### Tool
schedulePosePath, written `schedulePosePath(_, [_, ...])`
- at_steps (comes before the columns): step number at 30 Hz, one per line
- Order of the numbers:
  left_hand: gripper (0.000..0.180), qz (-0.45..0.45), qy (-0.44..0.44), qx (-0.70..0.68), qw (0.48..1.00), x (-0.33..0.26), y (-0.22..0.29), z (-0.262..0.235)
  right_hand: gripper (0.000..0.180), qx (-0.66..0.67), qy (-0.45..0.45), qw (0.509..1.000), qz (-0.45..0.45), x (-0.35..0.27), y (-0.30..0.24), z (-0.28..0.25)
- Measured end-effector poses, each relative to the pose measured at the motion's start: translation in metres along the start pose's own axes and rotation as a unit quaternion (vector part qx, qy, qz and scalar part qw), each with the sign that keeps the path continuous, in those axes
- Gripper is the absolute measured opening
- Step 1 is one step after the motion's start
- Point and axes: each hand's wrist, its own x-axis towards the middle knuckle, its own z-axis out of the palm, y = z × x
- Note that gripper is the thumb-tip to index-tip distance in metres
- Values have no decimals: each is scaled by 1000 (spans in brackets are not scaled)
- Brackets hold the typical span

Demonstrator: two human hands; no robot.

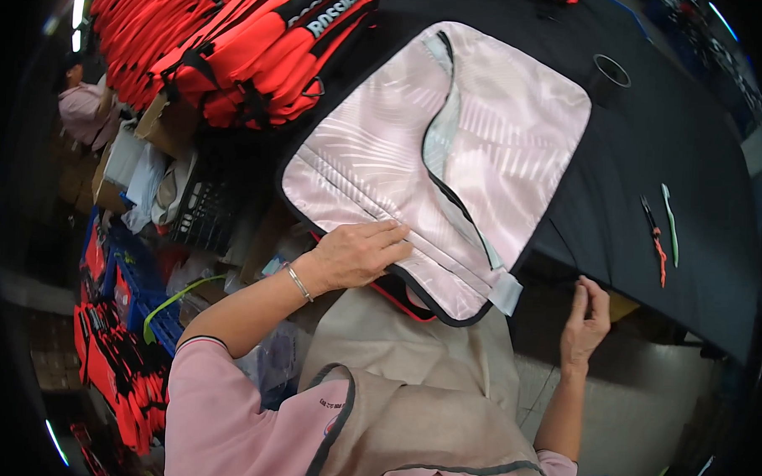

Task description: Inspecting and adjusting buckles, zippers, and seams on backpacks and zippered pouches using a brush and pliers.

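Note:
A pale pink patterned fabric piece (519,117) with rounded corners and black edging lies at the table's near edge, its near part reaching over my lap. A wavy opening with a grey-green lining runs down its middle, and a straight seam crosses its near left part. A small white tag (505,293) sticks out at the near right edge. My left hand (359,256) lies flat on the fabric beside the seam, fingers stretched out. To the right, off the fabric, my right hand (586,322) is pinched closed; a thin dark strand runs toward its fingertips, but what they hold is unclear.
Red and black bags (236,57) are piled at the far left. On the black table (619,162) stand a dark round cup (612,71), orange-handled tweezers or snips (656,243) and a green-and-white toothbrush-like tool (671,225). A black crate (205,215) and blue bins sit at left.

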Motion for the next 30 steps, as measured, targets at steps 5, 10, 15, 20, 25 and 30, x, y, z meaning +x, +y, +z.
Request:
schedulePosePath(5, [33,-8,19,12,1000,-10,7,3,12,31,-60,996,-62,-12,-42,11])
schedulePosePath(10, [19,-51,-21,-25,998,5,19,-6,13,87,17,990,-106,-20,-64,11])
schedulePosePath(15, [21,-95,14,-86,992,52,6,-39,19,68,-81,925,-366,-31,-115,21])
schedulePosePath(20, [19,-95,84,-115,985,109,5,-87,29,-138,-67,915,-373,-15,-155,46])
schedulePosePath(25, [18,-74,150,-50,985,140,0,-122,33,-196,36,902,-383,12,-132,30])
schedulePosePath(30, [24,-87,269,-65,957,146,-18,-174,16,-242,141,898,-339,52,-65,7])
